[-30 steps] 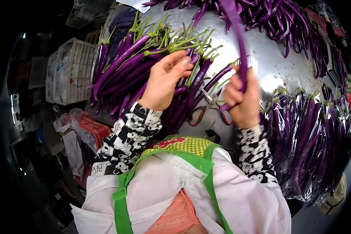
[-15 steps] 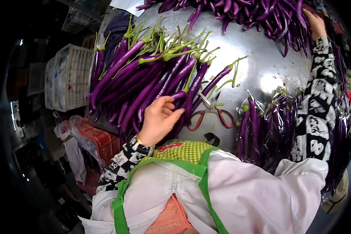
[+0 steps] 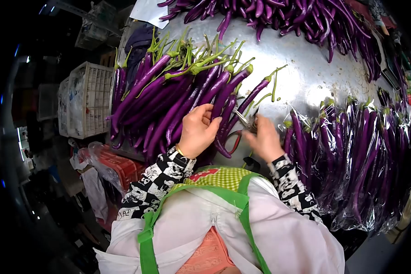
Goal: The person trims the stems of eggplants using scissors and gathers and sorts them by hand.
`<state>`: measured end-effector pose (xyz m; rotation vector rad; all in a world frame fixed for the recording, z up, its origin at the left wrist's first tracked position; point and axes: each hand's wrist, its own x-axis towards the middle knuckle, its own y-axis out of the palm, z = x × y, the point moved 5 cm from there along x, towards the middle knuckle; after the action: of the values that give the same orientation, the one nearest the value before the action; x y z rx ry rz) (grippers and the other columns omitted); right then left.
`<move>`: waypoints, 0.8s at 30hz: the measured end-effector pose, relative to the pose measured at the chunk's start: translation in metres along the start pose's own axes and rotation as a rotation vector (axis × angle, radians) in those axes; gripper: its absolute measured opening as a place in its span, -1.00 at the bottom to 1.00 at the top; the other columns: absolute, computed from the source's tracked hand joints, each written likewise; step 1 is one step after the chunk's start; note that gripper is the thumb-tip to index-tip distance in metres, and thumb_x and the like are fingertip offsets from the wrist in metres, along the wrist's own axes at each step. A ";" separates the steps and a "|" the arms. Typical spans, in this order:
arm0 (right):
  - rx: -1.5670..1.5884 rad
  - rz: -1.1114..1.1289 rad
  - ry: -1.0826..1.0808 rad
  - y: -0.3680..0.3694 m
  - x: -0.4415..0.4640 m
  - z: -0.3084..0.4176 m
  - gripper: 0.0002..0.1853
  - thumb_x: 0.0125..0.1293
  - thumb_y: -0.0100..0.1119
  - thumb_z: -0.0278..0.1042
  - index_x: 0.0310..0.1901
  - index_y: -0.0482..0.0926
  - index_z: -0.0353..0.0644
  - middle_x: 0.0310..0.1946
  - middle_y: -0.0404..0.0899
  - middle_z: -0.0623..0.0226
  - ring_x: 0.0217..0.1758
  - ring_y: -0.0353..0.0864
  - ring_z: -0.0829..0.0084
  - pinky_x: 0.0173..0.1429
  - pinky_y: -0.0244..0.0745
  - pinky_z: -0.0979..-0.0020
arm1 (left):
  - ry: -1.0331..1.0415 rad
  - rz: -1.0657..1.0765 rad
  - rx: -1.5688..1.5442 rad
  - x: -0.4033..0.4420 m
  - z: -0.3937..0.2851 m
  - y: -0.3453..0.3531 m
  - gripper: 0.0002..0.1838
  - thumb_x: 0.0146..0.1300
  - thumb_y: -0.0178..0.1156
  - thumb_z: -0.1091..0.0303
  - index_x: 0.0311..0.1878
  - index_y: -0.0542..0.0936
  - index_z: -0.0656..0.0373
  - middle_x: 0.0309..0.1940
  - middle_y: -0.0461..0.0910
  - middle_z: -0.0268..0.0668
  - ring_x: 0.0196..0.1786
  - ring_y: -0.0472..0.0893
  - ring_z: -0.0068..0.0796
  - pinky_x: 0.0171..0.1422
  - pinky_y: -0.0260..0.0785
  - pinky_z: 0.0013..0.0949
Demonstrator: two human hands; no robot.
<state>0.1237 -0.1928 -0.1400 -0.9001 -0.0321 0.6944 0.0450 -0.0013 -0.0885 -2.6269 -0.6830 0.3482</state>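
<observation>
My left hand (image 3: 197, 131) is closed, thumb and fingers curled at the lower part of a purple eggplant (image 3: 222, 98) at the right side of a heap. Other long eggplants (image 3: 162, 98) with green stems lie under and left of this hand. My right hand (image 3: 265, 139) is on the scissors (image 3: 236, 142), its thumb and fingers closing around the pivot and the right handle, which it hides. One red-and-black handle loop and the blades show left of it. Beside the blades lies a single eggplant (image 3: 250, 96).
Bagged eggplants (image 3: 347, 146) in clear plastic stand in a row at the right. A larger pile of eggplants (image 3: 301, 18) covers the far side of the metal table (image 3: 301, 77). Cut green stems (image 3: 274, 89) lie mid-table. White crates (image 3: 89, 98) and a red crate (image 3: 118, 162) stand at the left.
My right hand has come back from the far right pile to the scissors. My left hand has shifted slightly right and up along the heap's edge.
</observation>
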 end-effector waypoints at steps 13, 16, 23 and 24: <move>0.002 -0.366 -0.142 0.036 -0.029 -0.003 -0.23 -0.06 0.11 -0.66 0.31 0.21 -0.42 0.11 0.29 -0.11 0.14 0.26 -0.09 0.29 0.20 0.11 | -0.250 0.522 -1.011 -0.012 -0.025 -0.031 -0.60 0.44 0.08 0.38 0.25 0.40 0.39 0.00 0.59 0.01 -0.15 0.69 -0.32 -0.01 0.63 -0.29; 0.048 -0.469 -0.164 0.017 -0.044 -0.001 -0.28 -0.04 0.10 -0.65 0.28 0.25 -0.42 0.05 0.33 -0.09 0.12 0.29 -0.08 0.29 0.19 0.08 | -0.208 0.574 -1.069 -0.018 -0.029 -0.040 -0.58 0.46 0.06 0.33 0.27 0.38 0.39 0.02 0.58 -0.02 -0.13 0.68 -0.34 -0.01 0.62 -0.33; -0.155 -0.521 -0.109 0.010 -0.074 -0.006 -0.47 0.07 0.17 -0.58 0.15 0.38 -0.36 0.06 0.38 -0.02 0.22 0.28 -0.08 0.31 0.18 0.06 | -0.176 0.692 -1.095 -0.045 -0.031 -0.053 -0.57 0.50 -0.02 0.32 0.33 0.34 0.35 0.04 0.56 -0.05 -0.10 0.65 -0.37 -0.01 0.60 -0.34; -0.226 -0.492 -0.141 0.010 -0.079 0.006 -0.48 0.08 0.20 -0.54 0.14 0.40 -0.35 0.08 0.38 -0.01 0.27 0.26 -0.09 0.32 0.17 0.09 | -0.202 0.687 -1.090 -0.050 -0.033 -0.055 -0.54 0.49 -0.01 0.31 0.34 0.31 0.36 0.01 0.56 -0.07 -0.13 0.64 -0.40 -0.09 0.58 -0.39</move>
<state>0.0544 -0.2287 -0.1232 -1.0082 -0.4514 0.2950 -0.0089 0.0070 -0.0278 -3.8822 0.1031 0.5421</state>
